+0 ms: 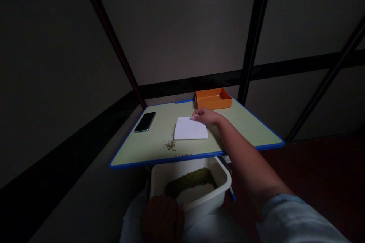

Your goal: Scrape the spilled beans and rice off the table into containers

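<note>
My right hand (202, 115) pinches the far edge of a white sheet of folded paper (190, 129) on the table. The sheet lies nearly flat, with a small dark speck near its far left corner. Just left of its near corner, small greenish-brown grains (170, 145) are scattered, and a few more lie along the front edge. Below the table, a white plastic tub (224, 182) holds a heap of green grains (189, 181). In shadow, my left hand (163, 216) is closed at the tub's near left rim; its fingertips are hard to make out.
An orange open box (213, 102) stands at the table's far right. A dark-screened phone (145, 122) lies at the left. The pale table (239, 131) has a blue rim and stands against a panelled wall (185, 26). A blue-tipped rod (233, 196) shows beside the tub.
</note>
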A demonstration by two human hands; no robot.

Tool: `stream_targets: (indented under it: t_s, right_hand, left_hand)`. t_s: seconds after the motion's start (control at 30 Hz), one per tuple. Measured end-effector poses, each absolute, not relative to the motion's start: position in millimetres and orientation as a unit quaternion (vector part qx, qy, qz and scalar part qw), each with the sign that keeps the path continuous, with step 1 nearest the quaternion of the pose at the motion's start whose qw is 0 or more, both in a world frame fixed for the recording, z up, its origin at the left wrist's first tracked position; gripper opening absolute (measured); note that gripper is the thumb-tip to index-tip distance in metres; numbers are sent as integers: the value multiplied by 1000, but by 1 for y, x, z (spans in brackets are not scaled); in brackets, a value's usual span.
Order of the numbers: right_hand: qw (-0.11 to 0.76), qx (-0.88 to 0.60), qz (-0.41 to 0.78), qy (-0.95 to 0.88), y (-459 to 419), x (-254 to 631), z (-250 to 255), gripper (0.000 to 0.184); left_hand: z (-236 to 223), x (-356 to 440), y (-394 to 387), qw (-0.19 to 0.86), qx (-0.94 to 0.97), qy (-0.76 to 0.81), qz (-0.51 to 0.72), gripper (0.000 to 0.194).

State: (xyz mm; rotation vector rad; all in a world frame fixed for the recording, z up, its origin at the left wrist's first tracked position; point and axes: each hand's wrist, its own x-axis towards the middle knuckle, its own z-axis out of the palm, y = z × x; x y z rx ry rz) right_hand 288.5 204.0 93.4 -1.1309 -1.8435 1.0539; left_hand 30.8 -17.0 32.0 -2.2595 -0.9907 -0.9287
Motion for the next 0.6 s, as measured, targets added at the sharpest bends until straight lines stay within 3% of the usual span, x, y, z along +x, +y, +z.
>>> stream_targets:
  t_s: [0.3, 0.6]
  right_hand:
    - [245, -418, 436, -758, 201, 296, 93, 31]
    - [241, -414, 457, -749, 202, 284, 84, 31]
  left_hand:
    - [30, 32, -16, 251, -827, -358, -355, 19]
    - [24, 29, -15, 258, -820, -359, -363, 19]
